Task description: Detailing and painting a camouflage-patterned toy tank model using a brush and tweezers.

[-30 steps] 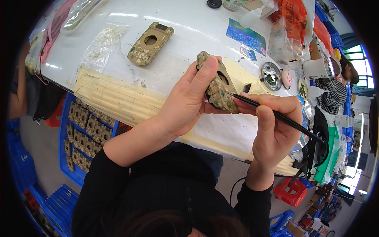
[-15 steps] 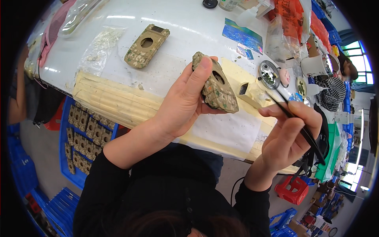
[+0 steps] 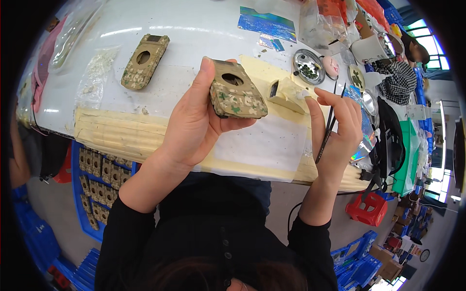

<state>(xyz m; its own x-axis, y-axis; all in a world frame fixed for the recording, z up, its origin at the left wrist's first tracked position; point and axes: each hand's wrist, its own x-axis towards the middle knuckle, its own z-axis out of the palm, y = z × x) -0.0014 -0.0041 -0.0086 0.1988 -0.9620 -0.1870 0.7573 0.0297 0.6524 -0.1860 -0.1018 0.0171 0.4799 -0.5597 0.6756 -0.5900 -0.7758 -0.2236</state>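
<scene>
A camouflage-painted model tank hull (image 3: 240,99) with a round hole in its top is gripped in my left hand (image 3: 187,119), thumb along its left edge, tilted above the table. Black tweezers (image 3: 326,138) lie tucked among the fingers of my right hand (image 3: 342,119), points upward. The thumb and forefinger of that hand stretch towards the hull and are slightly apart; whether they carry a tiny piece I cannot tell. Between hand and hull sits a small tape-wrapped block (image 3: 290,101) on the table. A second camouflage hull (image 3: 145,63) rests farther left.
A round metal dish (image 3: 320,76) of small dark green pieces stands beyond my right hand. Near it are a pink round object (image 3: 331,66) and shiny blue sheets (image 3: 267,25). A blue crate (image 3: 75,167) of similar hulls sits below the table's left edge.
My left hand has turned the hull so its near end shows more. The tweezers have swung back into my right hand's fingers, and thumb and forefinger now stretch out. The whole view has shifted.
</scene>
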